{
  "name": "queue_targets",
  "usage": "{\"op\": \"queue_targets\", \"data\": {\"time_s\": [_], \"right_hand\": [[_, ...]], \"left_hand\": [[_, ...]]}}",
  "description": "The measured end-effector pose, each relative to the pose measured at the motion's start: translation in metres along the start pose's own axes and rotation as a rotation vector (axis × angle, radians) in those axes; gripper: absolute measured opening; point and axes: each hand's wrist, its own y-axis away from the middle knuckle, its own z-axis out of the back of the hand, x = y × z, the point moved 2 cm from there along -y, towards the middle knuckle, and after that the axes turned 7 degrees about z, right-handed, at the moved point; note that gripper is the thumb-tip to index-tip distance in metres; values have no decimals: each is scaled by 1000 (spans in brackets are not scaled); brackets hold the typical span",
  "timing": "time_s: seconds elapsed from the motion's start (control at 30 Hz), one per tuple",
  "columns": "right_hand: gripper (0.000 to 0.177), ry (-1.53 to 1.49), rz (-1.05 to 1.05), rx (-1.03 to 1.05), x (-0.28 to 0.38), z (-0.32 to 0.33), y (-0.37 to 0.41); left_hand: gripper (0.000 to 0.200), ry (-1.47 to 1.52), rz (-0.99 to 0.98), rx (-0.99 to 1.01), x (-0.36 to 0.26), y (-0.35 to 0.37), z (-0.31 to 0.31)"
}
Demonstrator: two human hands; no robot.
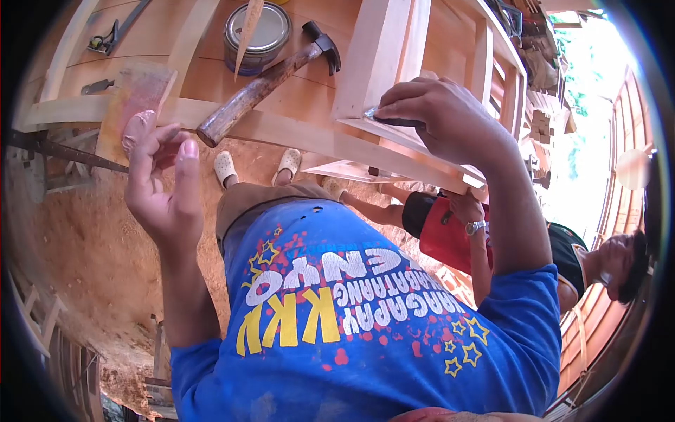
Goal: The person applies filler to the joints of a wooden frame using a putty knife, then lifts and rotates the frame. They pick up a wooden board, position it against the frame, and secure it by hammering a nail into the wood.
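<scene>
My left hand [165, 183], fingers curled and thumb raised, is at the lower end of a thin flat board [144, 88] smeared with pinkish paste. A thick lump of the paste [137, 131] lies by the fingers; the grip is partly hidden. My right hand [450, 116] pinches a small dark, flat tool [401, 122], its tip against the corner of a pale wooden frame [351, 105]. Most of that tool is covered by the fingers. Between the hands, a claw hammer [264, 88] with a worn wooden handle rests across the frame, next to a round metal can [259, 32].
A hand plane [105, 39] lies at the upper left. A pointed wood strip [249, 32] crosses the can. At the right stands another person in a dark top [566, 246], one hand [465, 209] at the frame's edge. A dark metal bar [63, 150] sticks out at left.
</scene>
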Motion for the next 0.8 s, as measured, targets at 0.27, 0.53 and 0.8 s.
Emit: {"op": "queue_targets", "data": {"time_s": [0.27, 0.53, 0.8], "right_hand": [[42, -65, -86, 262, -5, 30, -21], [41, -485, -266, 33, -72, 55, 7], [35, -547, -324, 158, -115, 31, 15]], "left_hand": [[29, -11, -113, 1, -17, -6, 5], [25, 5, 30, -132, 5, 2, 32], [20, -50, -63, -11, -40, 7, -21]]}}
